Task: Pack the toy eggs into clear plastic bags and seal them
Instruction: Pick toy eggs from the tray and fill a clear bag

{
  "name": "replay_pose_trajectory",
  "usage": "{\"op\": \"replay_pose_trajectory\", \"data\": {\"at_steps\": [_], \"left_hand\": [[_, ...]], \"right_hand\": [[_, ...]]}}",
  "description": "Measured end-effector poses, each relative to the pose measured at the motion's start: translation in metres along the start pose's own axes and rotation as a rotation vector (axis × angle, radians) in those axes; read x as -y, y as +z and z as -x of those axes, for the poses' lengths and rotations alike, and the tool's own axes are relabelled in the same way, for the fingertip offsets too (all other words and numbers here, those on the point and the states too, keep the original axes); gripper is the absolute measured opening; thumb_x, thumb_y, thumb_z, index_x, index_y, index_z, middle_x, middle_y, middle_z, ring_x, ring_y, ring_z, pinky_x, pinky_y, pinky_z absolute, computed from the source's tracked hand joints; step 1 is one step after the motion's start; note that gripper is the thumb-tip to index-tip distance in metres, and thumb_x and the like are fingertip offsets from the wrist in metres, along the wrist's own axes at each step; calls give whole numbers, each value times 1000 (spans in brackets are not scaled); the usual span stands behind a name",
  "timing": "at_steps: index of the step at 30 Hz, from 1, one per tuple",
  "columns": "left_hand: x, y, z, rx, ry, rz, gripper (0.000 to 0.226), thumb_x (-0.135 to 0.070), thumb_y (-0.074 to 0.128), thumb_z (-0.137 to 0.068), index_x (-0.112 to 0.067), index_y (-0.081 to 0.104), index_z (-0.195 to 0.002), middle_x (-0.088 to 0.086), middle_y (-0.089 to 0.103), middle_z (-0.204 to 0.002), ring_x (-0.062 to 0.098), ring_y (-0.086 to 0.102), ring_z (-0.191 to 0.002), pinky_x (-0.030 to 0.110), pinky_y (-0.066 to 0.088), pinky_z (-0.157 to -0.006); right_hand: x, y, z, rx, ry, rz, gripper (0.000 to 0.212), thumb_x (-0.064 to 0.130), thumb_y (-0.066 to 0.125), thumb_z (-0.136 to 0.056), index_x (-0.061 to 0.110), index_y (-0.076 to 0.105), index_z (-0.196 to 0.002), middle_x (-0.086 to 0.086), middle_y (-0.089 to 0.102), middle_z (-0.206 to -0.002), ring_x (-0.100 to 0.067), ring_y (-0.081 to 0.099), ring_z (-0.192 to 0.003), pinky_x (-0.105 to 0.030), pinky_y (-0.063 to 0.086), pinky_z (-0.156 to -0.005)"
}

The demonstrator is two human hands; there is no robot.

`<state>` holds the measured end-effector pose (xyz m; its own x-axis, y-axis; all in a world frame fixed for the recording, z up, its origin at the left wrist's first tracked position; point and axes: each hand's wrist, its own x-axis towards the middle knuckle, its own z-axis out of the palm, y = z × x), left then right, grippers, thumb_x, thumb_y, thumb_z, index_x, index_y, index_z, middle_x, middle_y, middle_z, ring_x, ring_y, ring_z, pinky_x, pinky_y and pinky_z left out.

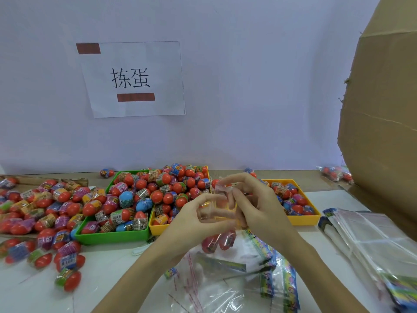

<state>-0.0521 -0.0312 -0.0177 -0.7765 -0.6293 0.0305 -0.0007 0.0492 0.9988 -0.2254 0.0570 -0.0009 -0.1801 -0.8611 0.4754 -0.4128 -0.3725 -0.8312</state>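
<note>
Above the table's middle, my left hand [198, 219] and my right hand [255, 203] hold one clear plastic bag [222, 206] between them. Each hand pinches its upper part. Red toy eggs [216, 242] hang in the bag's bottom, just below my hands. The green tray [112, 237] at centre left is heaped with wrapped eggs. A yellow tray [304, 219] with several eggs stands to the right, and another yellow tray [158, 229] lies partly hidden behind my hands. Loose eggs [45, 213] cover the table's left side.
Empty clear bags and printed cards [225, 279] lie in front of me. A stack of bags [372, 240] sits at the right. A large cardboard box [383, 109] rises at the right edge. A filled bag [336, 173] lies by the wall. A paper sign [133, 79] hangs there.
</note>
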Motion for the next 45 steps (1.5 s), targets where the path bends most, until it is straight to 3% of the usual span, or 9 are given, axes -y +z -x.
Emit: {"op": "replay_pose_trajectory", "data": {"at_steps": [6, 10, 14, 18, 25, 30, 35, 40, 45], "left_hand": [[-1, -5, -3, -60, 6, -2, 52, -35, 91, -79, -26, 70, -125, 5, 81, -114, 24, 78, -107, 43, 60, -99], [-2, -8, -2, -109, 26, -74, 49, -35, 88, -81, -26, 69, -125, 0, 82, -112, 20, 79, -105, 44, 58, -100], [-2, -9, -3, -120, 31, -162, 44, -29, 86, -88, -27, 66, -127, -7, 82, -110, 12, 78, -104, 37, 60, -98], [-2, -9, -3, -111, 39, -204, 44, -31, 86, -88, -29, 66, -127, -9, 81, -110, 12, 78, -102, 32, 62, -94], [-3, -8, -1, -86, 41, -235, 41, -33, 86, -89, -33, 66, -125, -10, 81, -110, 12, 78, -102, 27, 62, -91], [-2, -7, -2, -79, 40, -250, 44, -37, 86, -87, -35, 66, -127, -12, 81, -111, 11, 77, -103, 34, 60, -98], [-1, -7, -2, -69, 39, -248, 47, -39, 87, -87, -36, 65, -128, -12, 80, -112, 10, 77, -103, 37, 59, -99], [1, -6, -3, -64, 57, -224, 45, -32, 89, -87, -35, 64, -125, -10, 81, -109, 9, 78, -101, 25, 61, -88], [3, -6, -4, -107, 88, -212, 44, -32, 90, -85, -31, 66, -122, -7, 81, -105, 11, 79, -98, 28, 64, -87]], "right_hand": [[-1, -13, -3, -144, -83, -1, 29, 7, 47, -111, 25, 67, -121, -1, 70, -95, -25, 62, -49, -22, 44, -46], [-22, -33, -6, -365, -24, 587, 20, 8, 58, -105, 24, 70, -108, 12, 68, -92, -7, 63, -70, -13, 45, -61], [-38, -38, -4, -138, 234, 863, 14, 29, 67, -102, 28, 76, -112, 7, 64, -111, -20, 55, -115, -34, 49, -92], [-42, -34, -4, -29, 331, 885, 37, 56, 65, -96, 33, 75, -123, 4, 57, -115, -23, 45, -125, -41, 45, -104], [-47, -30, -6, -69, 351, 797, 33, 55, 77, -88, 31, 67, -107, 4, 59, -106, -18, 52, -113, -38, 51, -94], [-26, -25, -7, -281, 174, 479, 35, 55, 76, -86, 28, 65, -106, 14, 67, -97, -3, 64, -89, -15, 50, -71], [4, -11, -5, -307, -54, 106, 34, 45, 77, -89, 35, 65, -119, 14, 71, -106, -15, 72, -82, -28, 60, -65], [5, 6, 0, -199, -205, 300, 40, 17, 82, -90, 36, 64, -121, 13, 66, -119, -18, 66, -64, -23, 52, -58], [5, 7, 4, -104, -131, 356, 36, 28, 81, -91, 39, 68, -123, 24, 71, -105, -16, 62, -52, -9, 42, -55]]}}
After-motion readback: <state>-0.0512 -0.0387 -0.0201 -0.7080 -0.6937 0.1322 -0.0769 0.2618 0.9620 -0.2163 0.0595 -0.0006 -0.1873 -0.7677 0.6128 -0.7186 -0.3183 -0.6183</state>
